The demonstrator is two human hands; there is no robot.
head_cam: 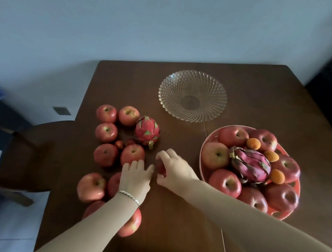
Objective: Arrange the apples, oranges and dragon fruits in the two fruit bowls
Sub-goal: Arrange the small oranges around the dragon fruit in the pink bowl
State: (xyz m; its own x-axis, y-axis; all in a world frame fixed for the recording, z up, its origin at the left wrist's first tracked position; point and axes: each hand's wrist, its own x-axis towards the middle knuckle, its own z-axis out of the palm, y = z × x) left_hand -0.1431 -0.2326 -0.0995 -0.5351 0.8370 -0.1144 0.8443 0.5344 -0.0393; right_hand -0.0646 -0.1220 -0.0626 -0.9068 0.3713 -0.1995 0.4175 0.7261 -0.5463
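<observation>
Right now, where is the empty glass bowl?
The glass bowl stands on the far side of the table, behind the red bowl and right of the loose dragon fruit.

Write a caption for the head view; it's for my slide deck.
Right hand closing on an apple beside the left hand, red bowl full, glass bowl empty.

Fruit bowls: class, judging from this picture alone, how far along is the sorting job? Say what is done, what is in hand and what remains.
Done: the red bowl is full of apples, small oranges and a dragon fruit. In hand: the right hand curls its fingers around a red apple; the left hand rests flat beside it. Left: the glass bowl is empty, and loose apples plus a second dragon fruit lie on the table.
</observation>
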